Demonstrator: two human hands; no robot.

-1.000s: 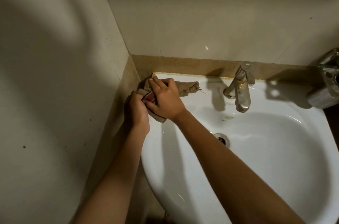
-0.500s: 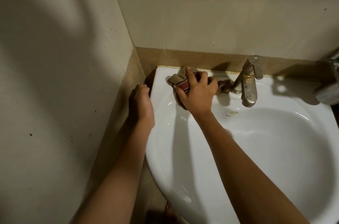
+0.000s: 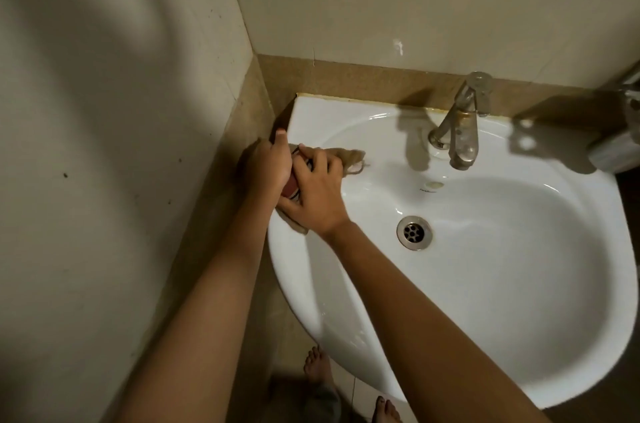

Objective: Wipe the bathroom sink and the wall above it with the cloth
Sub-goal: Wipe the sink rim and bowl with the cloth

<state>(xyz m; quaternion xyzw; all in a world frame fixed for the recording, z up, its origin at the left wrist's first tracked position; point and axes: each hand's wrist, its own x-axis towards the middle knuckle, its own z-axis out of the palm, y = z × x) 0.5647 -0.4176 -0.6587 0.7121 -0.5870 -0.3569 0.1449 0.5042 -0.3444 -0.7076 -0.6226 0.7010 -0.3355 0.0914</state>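
Note:
A white ceramic sink (image 3: pixel 519 284) fills the right side of the head view, set into a corner. A crumpled beige cloth (image 3: pixel 349 158) with a red patch lies on the sink's left rim. My right hand (image 3: pixel 317 194) presses down on it with fingers spread over the fabric. My left hand (image 3: pixel 270 166) rests on the rim's outer edge beside the side wall, touching the cloth; whether it grips the cloth is unclear. The beige wall (image 3: pixel 398 0) rises above the sink behind a brown tile band (image 3: pixel 363 80).
A worn metal tap (image 3: pixel 462 126) stands at the sink's back, a drain (image 3: pixel 414 232) sits in the bowl. A metal fixture (image 3: pixel 620 142) juts in at the right edge. The side wall (image 3: pixel 104 111) is close on the left. My bare feet (image 3: pixel 317 367) show below the basin.
My right hand has dragged the cloth from the back rim near the tap forward and left along the rim. It now lies against my left hand, which stayed on the edge.

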